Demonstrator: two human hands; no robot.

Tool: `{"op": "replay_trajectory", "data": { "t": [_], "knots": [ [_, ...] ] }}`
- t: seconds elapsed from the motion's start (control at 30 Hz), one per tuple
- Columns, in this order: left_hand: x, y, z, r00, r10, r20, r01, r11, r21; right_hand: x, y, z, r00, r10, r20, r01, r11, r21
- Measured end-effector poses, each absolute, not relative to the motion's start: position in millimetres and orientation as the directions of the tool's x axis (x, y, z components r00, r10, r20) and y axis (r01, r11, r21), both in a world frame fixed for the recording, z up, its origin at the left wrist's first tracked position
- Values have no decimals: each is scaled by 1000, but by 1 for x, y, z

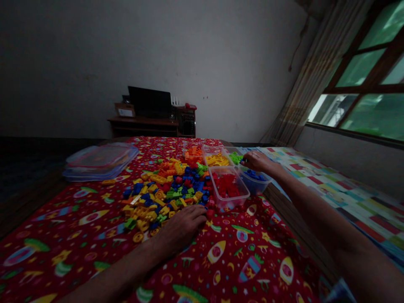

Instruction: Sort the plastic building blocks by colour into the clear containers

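Note:
A pile of mixed coloured plastic bricks (pixel 170 189) lies in the middle of the table on a red patterned cloth (pixel 240 256). My left hand (pixel 183 225) rests palm down at the near edge of the pile, its fingers flat and touching bricks. My right hand (pixel 257 161) reaches over the clear tub of blue bricks (pixel 255 179), its fingers pinched together beside the tub of green bricks (pixel 235 158). What they pinch is too small to make out. A tub of red bricks (pixel 227 187) stands between pile and blue tub.
Tubs of yellow bricks (pixel 217 159) and orange bricks (pixel 193 152) stand behind. Stacked clear lids (pixel 101 160) lie at the far left. A bed with a checked cover (pixel 341 198) runs along the right, under a window. A desk with a dark screen (pixel 151 103) stands at the wall.

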State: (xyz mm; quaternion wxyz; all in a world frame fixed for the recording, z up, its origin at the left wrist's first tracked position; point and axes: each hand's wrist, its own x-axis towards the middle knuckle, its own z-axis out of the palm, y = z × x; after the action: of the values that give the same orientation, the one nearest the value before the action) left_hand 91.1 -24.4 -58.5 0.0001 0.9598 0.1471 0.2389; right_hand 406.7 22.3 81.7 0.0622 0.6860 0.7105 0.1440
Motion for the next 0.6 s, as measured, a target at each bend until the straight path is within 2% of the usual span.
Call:
{"op": "replay_trajectory", "data": {
  "t": [0.1,0.23,0.3,0.37,0.47,0.53,0.6],
  "knots": [
    [92,-23,-58,843,291,453,298,-953,58,420,9,81,-32,991,129,975,2,223],
    [91,-23,-57,843,292,452,329,-944,-3,404,-7,79,-107,941,322,989,68,130],
    [91,-26,-54,841,279,463,343,-938,-58,384,-17,78,-152,914,377,988,128,87],
    [95,-32,-49,864,201,461,297,-944,-144,362,-27,76,-180,894,409,983,176,49],
    [106,-39,-43,924,55,378,158,-956,-249,332,-36,70,-170,874,455,976,215,-47],
    [114,-39,-40,940,69,336,160,-954,-252,314,-35,67,-165,862,479,960,252,-122],
    [116,-31,-39,931,150,332,236,-942,-237,297,-30,65,-174,849,500,939,295,-174]
  ]
}}
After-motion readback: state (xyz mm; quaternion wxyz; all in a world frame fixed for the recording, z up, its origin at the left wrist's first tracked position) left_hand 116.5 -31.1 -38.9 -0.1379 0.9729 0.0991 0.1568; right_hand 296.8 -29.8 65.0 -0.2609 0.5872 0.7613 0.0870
